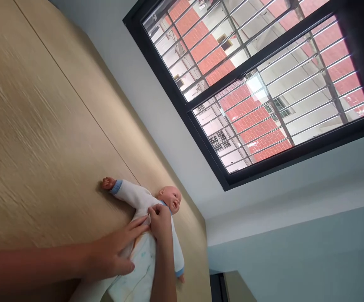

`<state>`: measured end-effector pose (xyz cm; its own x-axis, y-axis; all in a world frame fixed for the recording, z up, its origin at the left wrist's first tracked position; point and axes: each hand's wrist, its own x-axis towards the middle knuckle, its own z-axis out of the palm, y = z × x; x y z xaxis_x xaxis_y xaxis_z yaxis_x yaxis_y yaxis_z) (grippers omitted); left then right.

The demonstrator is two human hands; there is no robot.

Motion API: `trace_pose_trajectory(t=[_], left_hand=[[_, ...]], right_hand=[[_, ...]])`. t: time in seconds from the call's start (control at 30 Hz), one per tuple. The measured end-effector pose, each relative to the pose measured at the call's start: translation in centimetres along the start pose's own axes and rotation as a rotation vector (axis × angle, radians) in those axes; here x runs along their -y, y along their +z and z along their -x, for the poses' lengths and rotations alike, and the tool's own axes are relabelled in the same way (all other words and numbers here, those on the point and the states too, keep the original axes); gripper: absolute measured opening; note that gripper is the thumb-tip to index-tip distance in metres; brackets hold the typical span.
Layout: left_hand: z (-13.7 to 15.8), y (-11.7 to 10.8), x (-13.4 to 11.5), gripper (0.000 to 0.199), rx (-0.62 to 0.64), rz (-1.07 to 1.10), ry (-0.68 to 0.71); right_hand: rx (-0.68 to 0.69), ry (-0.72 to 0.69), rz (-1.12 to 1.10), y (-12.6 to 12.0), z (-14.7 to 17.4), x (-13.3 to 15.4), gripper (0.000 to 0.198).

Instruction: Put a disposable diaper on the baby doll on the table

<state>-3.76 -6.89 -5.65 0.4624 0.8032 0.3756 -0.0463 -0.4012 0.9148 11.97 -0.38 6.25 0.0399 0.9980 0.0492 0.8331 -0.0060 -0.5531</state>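
A baby doll [170, 196] lies on its back on a wooden surface, dressed in a white long-sleeved top [131, 193] with blue cuffs and collar. A white cloth with a pale blue-green print [142, 260] covers its lower body. At the doll's chest, my right hand [161, 220] is closed, thumb and fingertips pinching the top just below the collar. My left hand [115, 253] rests on the doll's belly with fingers stretched out, their tips close to the right hand. My forearms hide part of the doll's trunk and legs.
The light wood tabletop [43, 126], crossed by a thin seam, meets a pale wall [131, 75]. A dark-framed window [207, 138] with metal bars is set in that wall. A dark-edged box-like piece [232, 287] stands at the bottom, beyond the table's edge.
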Motion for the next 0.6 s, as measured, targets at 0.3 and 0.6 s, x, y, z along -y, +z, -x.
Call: trace_pose_trajectory(t=[0.3, 0.6], left_hand=[[0.3, -0.6, -1.9, 0.104, 0.109, -0.032, 0.025], [0.5, -1.3, -2.0, 0.110, 0.187, -0.074, 0.036]], right_hand=[[-0.057, -0.015, 0.003, -2.3, 4.9, 2.1, 0.042], [-0.050, 0.092, 0.175, -1.9, 5.4, 0.9, 0.034]])
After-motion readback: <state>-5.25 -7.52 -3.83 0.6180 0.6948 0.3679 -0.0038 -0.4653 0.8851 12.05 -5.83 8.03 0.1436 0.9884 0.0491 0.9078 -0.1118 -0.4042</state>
